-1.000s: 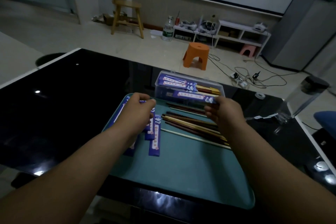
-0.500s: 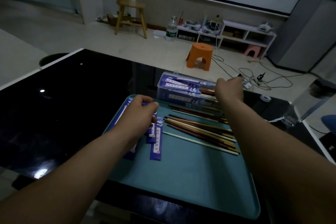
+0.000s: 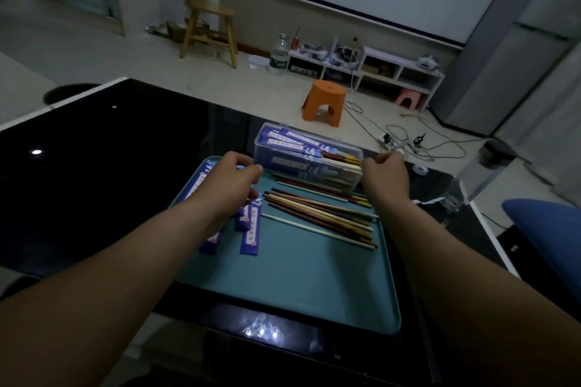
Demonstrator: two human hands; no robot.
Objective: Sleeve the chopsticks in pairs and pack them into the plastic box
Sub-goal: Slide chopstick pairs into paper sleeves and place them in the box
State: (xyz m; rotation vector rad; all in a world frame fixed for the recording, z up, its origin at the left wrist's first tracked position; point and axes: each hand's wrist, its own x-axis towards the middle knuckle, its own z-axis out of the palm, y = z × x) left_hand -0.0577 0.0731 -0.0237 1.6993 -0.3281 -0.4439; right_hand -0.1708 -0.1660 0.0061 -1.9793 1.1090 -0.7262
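left hand [image 3: 232, 181] fingers curled on purple paper sleeves [image 3: 250, 231], right hand [image 3: 385, 171] fingers curled at clear plastic box [image 3: 262, 154] end, grips unclear; pick same-colour loose wooden chopsticks [image 3: 317, 214], align tips

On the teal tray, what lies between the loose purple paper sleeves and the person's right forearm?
Loose bare chopsticks, brown and pale, lie piled crosswise on the teal plastic tray. The head view shows this.
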